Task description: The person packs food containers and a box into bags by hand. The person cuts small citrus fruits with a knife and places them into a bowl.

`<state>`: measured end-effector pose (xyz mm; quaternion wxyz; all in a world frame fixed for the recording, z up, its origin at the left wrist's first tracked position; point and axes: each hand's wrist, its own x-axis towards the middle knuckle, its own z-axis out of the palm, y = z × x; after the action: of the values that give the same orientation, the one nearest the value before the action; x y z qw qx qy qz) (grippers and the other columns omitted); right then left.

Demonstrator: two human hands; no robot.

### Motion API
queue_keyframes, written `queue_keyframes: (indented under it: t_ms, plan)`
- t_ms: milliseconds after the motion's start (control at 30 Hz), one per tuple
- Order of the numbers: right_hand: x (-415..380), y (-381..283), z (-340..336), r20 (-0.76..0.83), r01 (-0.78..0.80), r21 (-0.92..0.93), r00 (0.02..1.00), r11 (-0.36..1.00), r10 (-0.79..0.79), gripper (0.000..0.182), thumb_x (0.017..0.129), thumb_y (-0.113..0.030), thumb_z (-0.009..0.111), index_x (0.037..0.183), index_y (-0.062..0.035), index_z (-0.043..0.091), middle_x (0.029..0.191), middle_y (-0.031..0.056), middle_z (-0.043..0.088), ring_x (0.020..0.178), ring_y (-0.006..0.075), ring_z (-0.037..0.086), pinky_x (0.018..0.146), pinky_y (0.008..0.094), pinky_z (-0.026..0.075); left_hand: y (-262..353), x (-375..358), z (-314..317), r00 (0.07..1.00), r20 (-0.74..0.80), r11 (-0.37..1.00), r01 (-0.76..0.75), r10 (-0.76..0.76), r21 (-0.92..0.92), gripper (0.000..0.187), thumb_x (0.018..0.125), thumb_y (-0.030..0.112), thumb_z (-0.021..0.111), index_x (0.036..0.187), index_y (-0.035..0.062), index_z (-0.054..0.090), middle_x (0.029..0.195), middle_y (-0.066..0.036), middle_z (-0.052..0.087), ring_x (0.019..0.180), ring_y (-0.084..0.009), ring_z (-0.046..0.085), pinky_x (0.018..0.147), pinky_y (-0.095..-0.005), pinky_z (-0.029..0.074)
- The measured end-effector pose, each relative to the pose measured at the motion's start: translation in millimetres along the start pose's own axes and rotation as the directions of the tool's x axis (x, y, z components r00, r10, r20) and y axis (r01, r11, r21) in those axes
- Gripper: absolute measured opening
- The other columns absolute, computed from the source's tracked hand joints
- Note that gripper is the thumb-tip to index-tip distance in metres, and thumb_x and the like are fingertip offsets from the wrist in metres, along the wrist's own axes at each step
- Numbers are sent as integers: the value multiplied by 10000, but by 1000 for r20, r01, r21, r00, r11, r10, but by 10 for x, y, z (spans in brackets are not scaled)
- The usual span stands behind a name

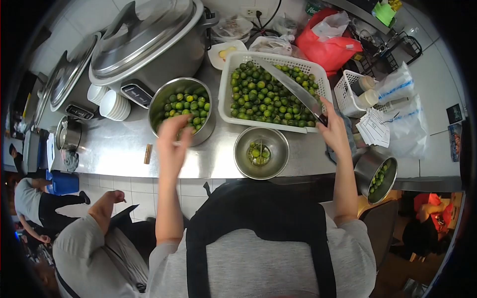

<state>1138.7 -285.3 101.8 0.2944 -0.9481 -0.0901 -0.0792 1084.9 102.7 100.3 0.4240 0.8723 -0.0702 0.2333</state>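
My right hand (332, 126) is closed on the handle of a large knife (290, 84). Its blade slants up and left over a white basket (224, 102) full of small green citrus fruits (258, 92). My left hand (174, 131), blurred by motion, is over the near edge of a steel pot (211, 119) with more green fruits (186, 105) inside. Whether its fingers hold anything cannot be made out. Between my forearms, a steel bowl (239, 161) near the counter's front edge holds a few fruit pieces (259, 153) and some liquid.
Large lidded cookers (149, 54) and stacked white cups (115, 105) stand at the left. A red bag (328, 44) lies behind the basket. Another pot (365, 169) with green fruits is at the right edge. A person (89, 243) is close by at lower left.
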Motion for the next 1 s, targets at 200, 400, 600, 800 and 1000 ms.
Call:
queue_keyframes:
  t_ms: [200,400,600,800,1000]
  plan:
    - [-409,159,231,-66,-159,361,979,919,195,471,830,-82,563,1268,-69,390,641,-27,455,481,32,356,425,189,282,155,391,1389,750,523,903,-418,405,-100,235,734,192,654,903,33,620,855,-96,581,835,-277,534,721,-380,451]
    - [-843,50,260,-29,-279,660,918,697,395,475,825,-70,544,1269,-9,385,599,-8,472,459,42,408,405,183,318,200,286,1558,757,529,910,-407,383,-77,189,748,194,645,865,45,640,812,-98,581,817,-272,543,706,-369,456]
    - [-934,-114,236,155,-330,744,931,581,330,527,810,-32,542,1300,5,353,577,8,507,466,49,449,409,182,353,52,953,1332,891,425,987,-136,160,-86,164,783,107,609,923,29,640,820,-143,639,730,-241,626,663,-336,491]
    - [-826,-221,418,210,-300,831,949,469,234,558,823,-62,563,1325,-23,321,583,17,519,470,51,464,421,178,376,-29,1367,956,896,420,967,-218,145,132,114,731,52,616,840,32,644,740,-137,638,697,-243,630,641,-339,489]
    - [-821,-259,355,272,-360,789,932,498,241,584,812,-53,583,1332,-60,317,603,9,517,490,50,470,444,190,391,-182,950,1497,628,778,590,-637,22,497,83,653,67,620,702,124,657,813,-77,634,841,-249,603,739,-386,440]
